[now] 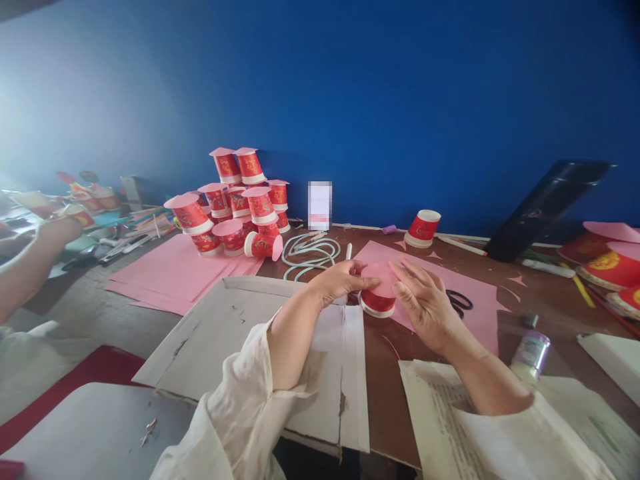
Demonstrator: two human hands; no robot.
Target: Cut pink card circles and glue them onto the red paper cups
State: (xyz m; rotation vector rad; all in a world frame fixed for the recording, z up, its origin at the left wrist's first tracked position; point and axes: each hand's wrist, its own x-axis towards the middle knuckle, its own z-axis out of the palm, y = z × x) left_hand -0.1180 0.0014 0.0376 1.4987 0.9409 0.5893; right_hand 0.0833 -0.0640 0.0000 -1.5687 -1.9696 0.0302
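Note:
A red paper cup (pixel 377 304) stands upside down in front of me, with a round pink paper disc (pixel 380 280) on its top. My left hand (pixel 345 280) holds the disc's left edge between thumb and fingers. At the right side, my right hand (pixel 423 300) has its thumb and fingers on the same disc. Beneath and behind the cup lies a pink sheet (pixel 470 287). Black scissor handles (pixel 459 303) show just right of my right hand.
Stacked red cups with pink discs (pixel 230 200) stand on the left, near pink sheets (pixel 145 270). A coiled pale cable (pixel 310 253), another red cup (pixel 423 228), a glue bottle (pixel 531 353) and grey cardboard (pixel 210 347) lie around. Another person's hand (pixel 60 230) is far left.

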